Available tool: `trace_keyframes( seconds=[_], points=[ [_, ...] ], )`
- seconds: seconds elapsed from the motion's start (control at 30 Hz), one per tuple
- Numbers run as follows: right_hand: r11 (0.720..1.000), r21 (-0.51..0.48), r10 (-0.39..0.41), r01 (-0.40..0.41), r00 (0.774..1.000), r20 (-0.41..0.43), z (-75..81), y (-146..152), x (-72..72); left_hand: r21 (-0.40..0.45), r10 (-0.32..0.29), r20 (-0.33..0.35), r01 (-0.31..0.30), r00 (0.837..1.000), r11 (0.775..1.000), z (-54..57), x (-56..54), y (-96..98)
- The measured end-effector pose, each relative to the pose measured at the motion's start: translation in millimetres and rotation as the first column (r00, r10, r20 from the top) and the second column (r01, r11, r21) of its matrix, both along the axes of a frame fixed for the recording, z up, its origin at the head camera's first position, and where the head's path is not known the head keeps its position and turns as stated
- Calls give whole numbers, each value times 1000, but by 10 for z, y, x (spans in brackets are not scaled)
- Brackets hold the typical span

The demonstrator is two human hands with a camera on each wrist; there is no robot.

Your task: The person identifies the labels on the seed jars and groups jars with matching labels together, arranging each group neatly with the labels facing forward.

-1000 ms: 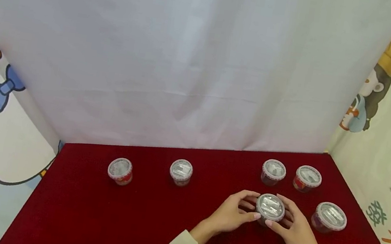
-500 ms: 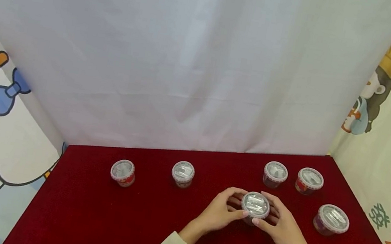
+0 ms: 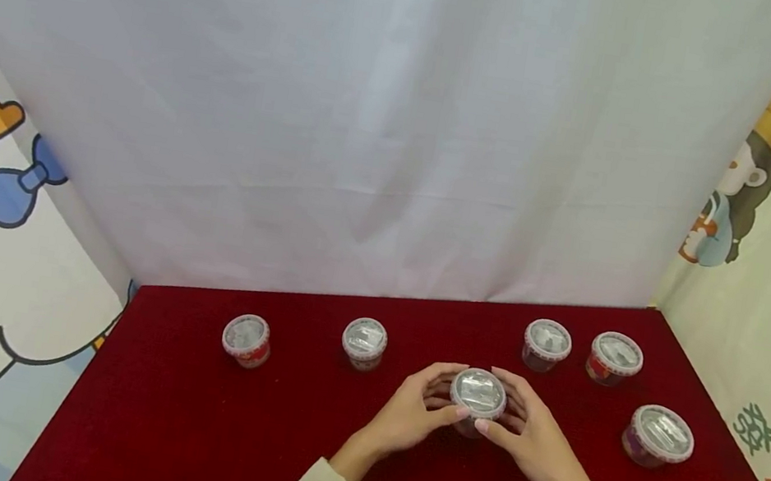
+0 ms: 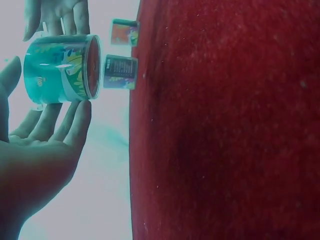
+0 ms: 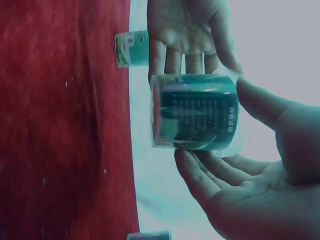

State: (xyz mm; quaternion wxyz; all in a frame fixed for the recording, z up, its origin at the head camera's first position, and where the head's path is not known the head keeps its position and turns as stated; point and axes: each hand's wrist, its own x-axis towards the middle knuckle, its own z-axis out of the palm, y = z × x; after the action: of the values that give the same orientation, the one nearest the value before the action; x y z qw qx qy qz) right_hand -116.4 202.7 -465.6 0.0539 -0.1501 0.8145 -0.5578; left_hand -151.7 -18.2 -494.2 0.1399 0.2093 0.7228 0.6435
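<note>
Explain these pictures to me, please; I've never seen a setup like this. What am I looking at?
There is no robot: just a person's left hand and right hand, both bare. The wide picture comes from a camera worn on the head, looking forward and down. The other two come from one camera on each wrist; they show the scene turned sideways. Together the hands hold one lidded tub, which seems lifted off the red cloth. On that cloth stand five more: two tubs toward the left, three tubs toward the right. A pale curtain hangs behind.
</note>
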Motion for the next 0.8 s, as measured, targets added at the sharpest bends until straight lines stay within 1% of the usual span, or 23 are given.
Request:
trace_keyframes(
  seconds=[0.1,0.23,0.43,0.63,0.8],
  points=[
    [998,-58,-5,8,999,39,-3,-63,-18,15,29,-4,-29,1000,999,12,0,-42],
    [993,-115,-32,43,996,89,-17,-157,-32,28,75,-7,-75,997,997,31,6,-91],
    [986,-142,-62,84,986,152,-19,-278,-62,25,134,-6,-134,991,991,44,11,-153],
    [987,-141,-56,81,982,178,-7,-342,-84,30,148,6,-149,989,988,50,9,-213],
    [987,-151,-23,51,983,184,-13,-353,-117,52,136,48,-139,989,989,30,-15,-275]
  ],
)
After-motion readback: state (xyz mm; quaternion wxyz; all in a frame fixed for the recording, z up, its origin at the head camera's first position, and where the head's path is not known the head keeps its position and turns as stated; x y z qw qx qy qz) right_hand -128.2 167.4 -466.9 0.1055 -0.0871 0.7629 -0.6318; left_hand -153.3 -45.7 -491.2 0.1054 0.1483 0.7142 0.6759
